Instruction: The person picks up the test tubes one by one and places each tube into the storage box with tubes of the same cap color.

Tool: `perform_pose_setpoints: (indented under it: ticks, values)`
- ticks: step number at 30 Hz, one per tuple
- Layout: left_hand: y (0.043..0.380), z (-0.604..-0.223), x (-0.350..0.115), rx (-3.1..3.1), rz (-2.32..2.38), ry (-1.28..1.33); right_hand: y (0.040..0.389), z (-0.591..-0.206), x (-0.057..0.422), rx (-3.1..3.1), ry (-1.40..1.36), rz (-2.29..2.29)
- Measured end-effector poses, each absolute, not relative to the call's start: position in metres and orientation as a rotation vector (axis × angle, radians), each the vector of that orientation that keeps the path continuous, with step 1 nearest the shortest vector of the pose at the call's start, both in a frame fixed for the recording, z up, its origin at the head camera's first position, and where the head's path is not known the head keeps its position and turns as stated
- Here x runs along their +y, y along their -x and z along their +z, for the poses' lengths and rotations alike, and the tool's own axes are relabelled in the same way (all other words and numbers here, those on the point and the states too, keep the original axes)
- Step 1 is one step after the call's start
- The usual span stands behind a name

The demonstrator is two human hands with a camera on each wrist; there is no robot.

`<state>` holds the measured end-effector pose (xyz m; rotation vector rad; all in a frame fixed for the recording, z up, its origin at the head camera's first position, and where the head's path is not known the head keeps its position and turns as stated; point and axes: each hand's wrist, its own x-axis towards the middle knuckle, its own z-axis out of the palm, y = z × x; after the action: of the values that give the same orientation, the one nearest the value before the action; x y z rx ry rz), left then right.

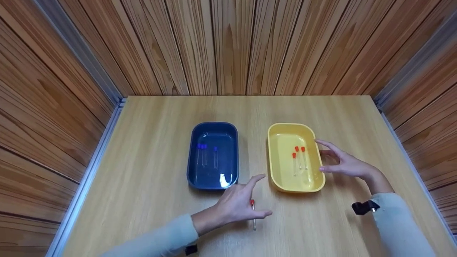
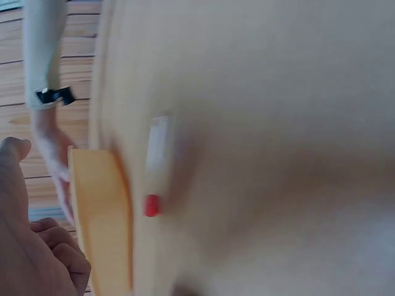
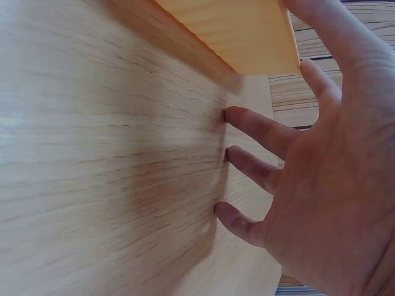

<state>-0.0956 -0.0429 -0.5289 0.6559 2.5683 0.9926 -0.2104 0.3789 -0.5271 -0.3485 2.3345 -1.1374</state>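
Observation:
My left hand [image 1: 237, 203] hovers over the table near a small clear tube with a red cap [image 1: 254, 224], thumb and index finger spread apart. In the left wrist view the tube [image 2: 157, 145] lies apart from the fingers, and the other fingers curl toward the palm. My right hand [image 1: 344, 164] is at the right side of a yellow tray [image 1: 275, 180], its thumb and index finger at the rim. From the right wrist, the remaining fingers [image 3: 256, 129] reach down to the tabletop. Three red-capped tubes [image 1: 300, 159] lie inside the yellow tray.
A dark blue tray [image 1: 228, 142] stands left of the yellow one, holding several tubes with blue-purple caps [image 1: 215, 157]. Both stand on a light wooden table [image 1: 150, 150]. Wood-plank walls [image 1: 228, 46] and metal rails [image 1: 89, 164] bound the workspace.

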Motion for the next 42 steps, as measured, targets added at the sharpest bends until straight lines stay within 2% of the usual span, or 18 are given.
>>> perform_pose_setpoints:
  ticks: [8,21,42]
  values:
    - [0.087,-0.546,-0.064,2.595,0.864,-0.691,0.211,-0.526,0.380,2.340,0.374,-1.142]
    - [0.085,-0.574,-0.066,2.686,0.583,-0.791,0.213,-0.525,0.380,2.343,0.387,-1.131]
    - [0.080,-0.587,-0.066,2.703,0.620,-0.789,0.211,-0.524,0.377,2.331,0.378,-1.150]
